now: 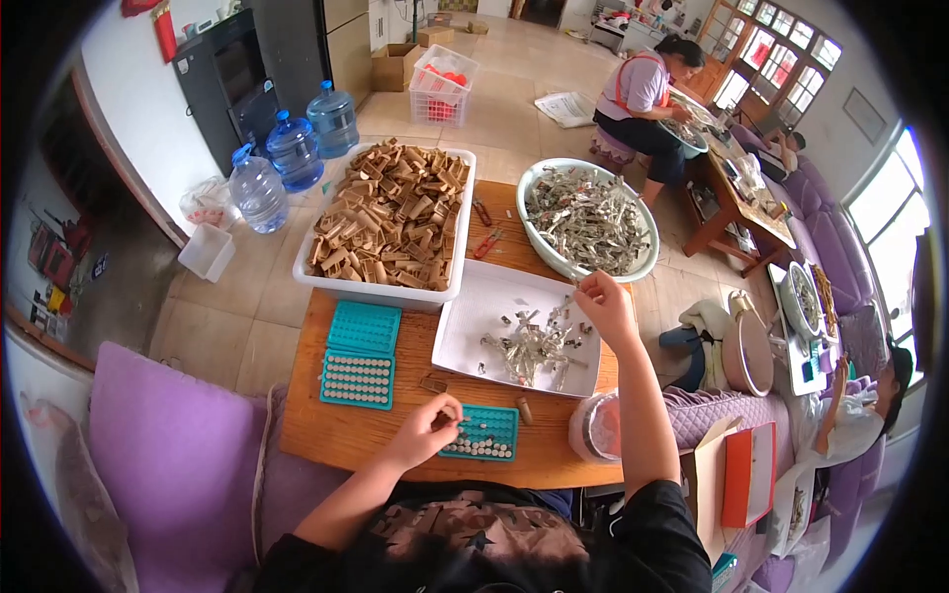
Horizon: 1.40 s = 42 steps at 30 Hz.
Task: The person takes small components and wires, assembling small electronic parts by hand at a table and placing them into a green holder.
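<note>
The left hand (432, 425) has its fingertips drawn close together over the left end of a teal plastic rectangular tray (499, 422); whether they grip anything cannot be told. Small round pale pieces fill part of this tray, and a short brown piece (525, 410) lies just beside it, at three o'clock. At ten o'clock from that hand sits an open teal plastic case (366, 326), its near half lined with rows of similar round pieces.

The right hand (603, 296) is pinched narrow at the near rim of a round pale-green bowl (537, 247) heaped with thin silvery strips; whether a strip is between the fingers cannot be told. At seven o'clock from it, a shallow white tray (460, 346) carries a loose pile of silvery strips. Red-handled pliers (486, 243) lie at ten o'clock.

All these rest on a brown wooden surface (336, 435). At its far left, eleven o'clock, a white plastic tub (381, 295) brims with curved brown pieces.

Beyond, at twelve o'clock on the floor, a pale paper sheet (565, 109) bears print too small to read. At one o'clock, another person (643, 89) sits bent over a bowl.
</note>
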Motion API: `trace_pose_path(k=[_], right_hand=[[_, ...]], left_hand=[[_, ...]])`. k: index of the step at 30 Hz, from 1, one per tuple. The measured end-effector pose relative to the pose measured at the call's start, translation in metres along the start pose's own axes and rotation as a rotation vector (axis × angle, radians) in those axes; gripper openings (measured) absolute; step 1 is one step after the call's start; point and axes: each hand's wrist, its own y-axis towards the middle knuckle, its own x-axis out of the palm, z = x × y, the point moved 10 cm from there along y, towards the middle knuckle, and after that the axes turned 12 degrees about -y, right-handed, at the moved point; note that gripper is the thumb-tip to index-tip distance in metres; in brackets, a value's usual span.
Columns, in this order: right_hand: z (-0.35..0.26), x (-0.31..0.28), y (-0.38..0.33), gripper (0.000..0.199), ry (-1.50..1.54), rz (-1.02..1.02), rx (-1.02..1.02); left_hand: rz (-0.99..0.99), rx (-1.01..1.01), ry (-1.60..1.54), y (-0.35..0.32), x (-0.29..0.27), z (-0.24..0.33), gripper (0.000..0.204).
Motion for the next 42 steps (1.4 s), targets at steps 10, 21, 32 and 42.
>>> trace_pose_path(k=[10, 21, 32, 42], right_hand=[[-0.031, -0.009, -0.034, 0.011, 0.067, 0.021, -0.120], [-0.025, 0.011, -0.029, 0.009, -0.081, -0.016, -0.116], [-0.040, 0.000, -0.059, 0.010, 0.305, 0.140, -0.219], [-0.139, 0.029, -0.188, 0.027, -0.213, 0.224, -0.881]], left_hand=[[-0.069, -0.208, -0.204, 0.020, 0.040, -0.032, 0.008], [0.138, -0.265, -0.290, -0.002, -0.001, -0.052, 0.005], [0.079, -0.352, -0.542, 0.005, 0.020, -0.044, 0.017], [-0.120, -0.224, -0.626, 0.052, 0.069, 0.033, 0.028]])
